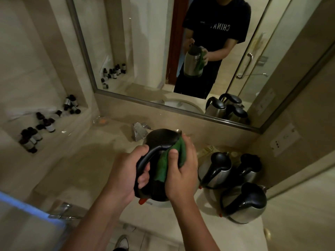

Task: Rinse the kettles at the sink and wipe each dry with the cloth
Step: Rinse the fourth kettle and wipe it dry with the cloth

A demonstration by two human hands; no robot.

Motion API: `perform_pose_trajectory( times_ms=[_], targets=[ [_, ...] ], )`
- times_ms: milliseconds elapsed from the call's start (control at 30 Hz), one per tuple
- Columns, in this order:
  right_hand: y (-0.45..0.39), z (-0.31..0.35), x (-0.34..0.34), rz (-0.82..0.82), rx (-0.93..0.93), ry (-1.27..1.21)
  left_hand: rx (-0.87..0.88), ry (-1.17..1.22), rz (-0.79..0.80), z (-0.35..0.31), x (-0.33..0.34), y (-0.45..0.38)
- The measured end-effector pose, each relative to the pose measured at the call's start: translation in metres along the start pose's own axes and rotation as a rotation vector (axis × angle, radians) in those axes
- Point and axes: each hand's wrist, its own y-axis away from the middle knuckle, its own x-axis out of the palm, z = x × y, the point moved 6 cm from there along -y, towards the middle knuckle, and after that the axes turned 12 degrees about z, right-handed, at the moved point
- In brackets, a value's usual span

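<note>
1. Two hands hold one kettle [159, 140] above the counter: the left hand [125, 171] grips its black handle [145, 158].
2. Right hand [181, 169] presses a green cloth [172, 160] against the kettle's side.
3. Three more kettles [235, 187] stand right of the right hand.

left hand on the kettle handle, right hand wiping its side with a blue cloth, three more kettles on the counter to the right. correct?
Nearly. The cloth is green, not blue, as the head view shows. The rest holds: the left hand grips the handle of the kettle, the right hand presses the cloth against its side, and three more kettles stand on the counter to the right.
</note>
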Motion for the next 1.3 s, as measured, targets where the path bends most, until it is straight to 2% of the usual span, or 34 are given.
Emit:
perform_pose_trajectory(
  times_ms=[133, 233, 300, 433, 533, 667, 767, 867, 1067, 1167, 1300],
  targets=[
    [0.010, -0.035, 0.002, -0.007, 0.193, -0.199, 0.010, 0.026, -0.023, 0.001, -0.006, 0.001],
    [0.020, -0.045, 0.009, 0.032, 0.244, -0.189, 0.006, 0.052, -0.028, 0.000, -0.009, 0.001],
    [0.023, -0.033, 0.013, 0.065, 0.191, -0.102, 0.004, 0.053, -0.041, 0.000, -0.008, 0.002],
    [0.009, 0.004, 0.008, 0.083, -0.060, 0.142, 0.009, 0.050, -0.041, -0.001, 0.002, 0.003],
    [-0.007, 0.009, -0.002, 0.096, -0.142, 0.200, -0.009, 0.048, -0.022, -0.004, 0.012, 0.002],
    [-0.009, -0.016, -0.005, 0.025, -0.088, 0.052, -0.017, 0.043, -0.022, -0.008, 0.015, -0.006],
    [0.004, -0.039, 0.001, -0.094, 0.064, -0.080, -0.001, 0.071, -0.034, -0.013, 0.014, -0.011],
    [0.016, -0.046, 0.005, -0.124, 0.170, -0.073, 0.010, 0.045, -0.038, -0.016, 0.015, -0.014],
    [-0.001, 0.014, -0.001, -0.032, -0.187, 0.308, -0.008, 0.035, -0.045, -0.015, 0.029, -0.010],
    [-0.008, 0.026, -0.007, -0.009, -0.271, 0.498, -0.023, 0.057, -0.034, -0.014, 0.036, -0.007],
    [0.007, 0.010, -0.003, -0.014, -0.357, 0.592, -0.032, 0.140, -0.056, -0.007, 0.035, -0.007]
  ],
)
